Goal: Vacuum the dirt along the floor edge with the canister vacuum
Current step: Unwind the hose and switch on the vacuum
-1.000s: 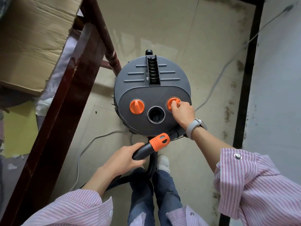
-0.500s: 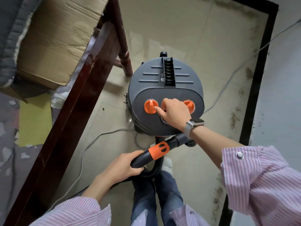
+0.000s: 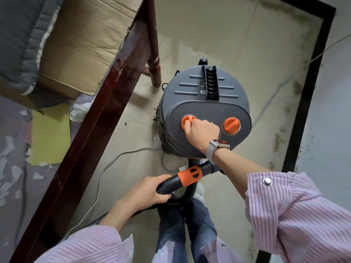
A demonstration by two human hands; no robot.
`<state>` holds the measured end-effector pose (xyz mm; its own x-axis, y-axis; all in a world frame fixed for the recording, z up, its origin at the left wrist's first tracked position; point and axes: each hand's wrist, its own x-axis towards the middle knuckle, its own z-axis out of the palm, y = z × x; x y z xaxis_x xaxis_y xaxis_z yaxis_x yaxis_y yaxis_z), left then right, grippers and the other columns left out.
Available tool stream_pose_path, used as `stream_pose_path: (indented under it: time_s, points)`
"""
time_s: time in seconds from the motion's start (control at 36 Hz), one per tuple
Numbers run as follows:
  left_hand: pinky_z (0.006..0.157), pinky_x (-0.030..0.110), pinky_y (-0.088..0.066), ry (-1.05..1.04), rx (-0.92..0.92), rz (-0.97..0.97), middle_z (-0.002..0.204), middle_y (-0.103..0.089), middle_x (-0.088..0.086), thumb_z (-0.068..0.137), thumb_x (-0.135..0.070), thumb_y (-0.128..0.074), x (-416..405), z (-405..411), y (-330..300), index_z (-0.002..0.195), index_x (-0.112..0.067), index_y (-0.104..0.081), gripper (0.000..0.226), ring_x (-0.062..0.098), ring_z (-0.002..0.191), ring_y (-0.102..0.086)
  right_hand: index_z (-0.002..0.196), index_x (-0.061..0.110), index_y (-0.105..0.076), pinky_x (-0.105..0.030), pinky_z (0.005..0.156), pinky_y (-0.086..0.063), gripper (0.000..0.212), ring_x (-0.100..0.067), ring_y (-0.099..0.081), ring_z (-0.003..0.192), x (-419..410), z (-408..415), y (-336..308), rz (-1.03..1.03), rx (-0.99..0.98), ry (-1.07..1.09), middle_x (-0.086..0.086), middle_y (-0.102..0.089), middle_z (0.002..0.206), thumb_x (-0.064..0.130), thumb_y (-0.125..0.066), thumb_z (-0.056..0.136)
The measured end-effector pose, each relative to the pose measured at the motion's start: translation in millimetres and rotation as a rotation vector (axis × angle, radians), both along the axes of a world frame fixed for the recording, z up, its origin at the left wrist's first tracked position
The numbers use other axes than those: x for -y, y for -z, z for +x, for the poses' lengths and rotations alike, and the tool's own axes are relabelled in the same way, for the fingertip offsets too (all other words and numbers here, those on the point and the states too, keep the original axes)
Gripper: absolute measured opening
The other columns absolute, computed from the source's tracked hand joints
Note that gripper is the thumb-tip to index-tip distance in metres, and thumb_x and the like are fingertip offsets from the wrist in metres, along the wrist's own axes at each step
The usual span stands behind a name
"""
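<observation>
Change: since the earlier frames the right hand point(image 3: 201, 132) has travelled from the right orange knob point(image 3: 231, 125), across the middle of the lid, to the left orange knob point(image 3: 187, 121); the view has also shifted, so the vacuum sits further right.
Right hand: fingers curled round the left orange knob, pinching it; a grey-strapped watch point(image 3: 215, 149) sits on the wrist.
Left hand point(image 3: 146, 192): wrapped round the black hose handle point(image 3: 169, 184), just behind its orange collar point(image 3: 190, 175); grip closed on the handle.
Vacuum point(image 3: 205, 111): grey canister standing on the floor point(image 3: 237, 35), at 12 o'clock from the person's feet; a black ribbed carry handle point(image 3: 210, 82) runs along the far half of the lid.
Right knob: untouched, at 3 o'clock from the right hand.
Hose: a black tube leaves the canister at its 6 o'clock edge and curves down past the person's jeans.
Cable point(image 3: 106, 168): pale cord lying on the floor from the canister base toward 7 o'clock; a second pale cord runs toward 2 o'clock.
Floor edge point(image 3: 311, 88): black skirting strip at 3 o'clock from the canister, with dark dirt specks point(image 3: 277, 141) on the floor beside it.
Table point(image 3: 91, 130): dark red wooden rail and turned leg at 10 o'clock from the canister.
Box point(image 3: 81, 38): cardboard, at 10 o'clock beyond the table rail.
</observation>
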<state>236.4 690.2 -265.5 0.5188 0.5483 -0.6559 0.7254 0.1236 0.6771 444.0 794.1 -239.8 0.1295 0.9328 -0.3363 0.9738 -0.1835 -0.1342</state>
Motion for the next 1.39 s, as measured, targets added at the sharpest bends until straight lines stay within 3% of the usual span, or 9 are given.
stream_pose_path:
  time_s: [0.17,0.47,0.61,0.69,0.81,0.92,1.14,1.31,1.39]
  points:
    - [0.071,0.027,-0.050,0.002,0.014,-0.004,0.086,-0.066,-0.012,0.073,-0.038,-0.066,-3.1,-1.3,-1.1,0.109,-0.036,-0.055,0.038,0.006,0.078,-0.062,0.096,0.005,-0.064,-0.034,0.073,-0.036,0.048,-0.036,-0.061,0.094,-5.5,-3.8,2.3,-0.132,-0.166,0.263,-0.017,-0.066,0.106,0.038,-0.029,0.099]
    - [0.071,0.027,-0.050,-0.026,0.033,-0.041,0.082,-0.063,-0.014,0.070,-0.040,-0.064,-1.4,-1.7,2.6,0.104,-0.041,-0.054,0.035,0.006,0.076,-0.060,0.083,0.007,-0.070,-0.038,0.078,-0.048,0.057,-0.028,-0.063,0.084,4.1,20.6,-0.9,-0.221,-0.437,0.318,-0.008,-0.071,0.088,0.048,-0.033,0.097]
    - [0.075,0.027,-0.049,-0.084,0.074,-0.063,0.083,-0.064,-0.014,0.068,-0.039,-0.062,9.2,7.2,0.3,0.097,-0.057,-0.052,0.036,0.010,0.079,-0.061,0.061,0.015,-0.038,-0.035,0.067,-0.035,0.039,-0.026,-0.044,0.071,57.4,52.4,0.8,0.008,-0.545,0.735,0.000,-0.046,0.062,0.033,-0.043,0.096]
    - [0.078,0.032,-0.051,-0.094,0.089,-0.048,0.088,-0.065,-0.011,0.068,-0.042,-0.063,15.1,15.0,-0.9,0.097,-0.061,-0.050,0.037,0.014,0.084,-0.062,0.056,0.017,-0.030,-0.032,0.060,-0.032,0.044,-0.024,-0.037,0.061,104.9,63.1,8.2,-0.028,-0.561,1.005,-0.002,-0.038,0.057,0.030,-0.045,0.095]
    - [0.080,0.039,-0.052,-0.040,0.088,-0.043,0.088,-0.064,-0.013,0.073,-0.039,-0.064,22.1,27.1,-2.3,0.104,-0.050,-0.052,0.035,0.014,0.085,-0.063,0.075,0.012,-0.049,-0.033,0.066,-0.049,0.033,-0.023,-0.056,0.068,140.8,63.1,9.2,-0.230,-0.959,1.398,-0.012,-0.057,0.079,0.038,-0.049,0.096]
    - [0.082,0.039,-0.051,0.038,0.118,-0.028,0.093,-0.065,-0.014,0.072,-0.040,-0.062,30.8,46.9,-8.9,0.109,-0.045,-0.052,0.038,0.011,0.088,-0.063,0.093,0.009,-0.050,-0.044,0.076,-0.053,0.019,-0.028,-0.062,0.084,146.1,67.0,2.1,-0.106,-1.311,1.695,-0.016,-0.061,0.093,0.025,-0.058,0.094]
    - [0.084,0.033,-0.050,0.117,0.164,0.077,0.099,-0.066,-0.014,0.075,-0.038,-0.062,39.2,119.7,-32.0,0.117,-0.044,-0.045,0.046,0.009,0.092,-0.062,0.093,0.005,-0.046,-0.054,0.091,-0.050,0.021,-0.035,-0.058,0.090,155.2,108.3,-4.6,0.133,-1.341,1.877,-0.019,-0.056,0.088,0.014,-0.065,0.088]
    - [0.077,0.034,-0.052,0.200,0.165,-0.007,0.094,-0.064,-0.007,0.074,-0.042,-0.061,42.7,175.8,-48.8,0.118,-0.031,-0.050,0.047,0.012,0.082,-0.061,0.099,0.005,-0.047,-0.043,0.066,-0.056,0.022,-0.027,-0.055,0.059,157.7,157.4,-19.2,0.232,-1.268,1.842,-0.014,-0.051,0.071,0.012,-0.062,0.085]
    - [0.066,0.021,-0.045,0.194,0.181,-0.041,0.080,-0.058,-0.011,0.080,-0.033,-0.064,41.5,204.9,-58.9,0.099,-0.032,-0.050,0.024,0.000,0.068,-0.054,0.092,0.007,-0.044,-0.032,0.048,-0.051,0.020,-0.022,-0.052,0.046,151.9,183.7,-34.9,0.259,-1.323,1.792,-0.012,-0.049,0.065,0.012,-0.063,0.088]
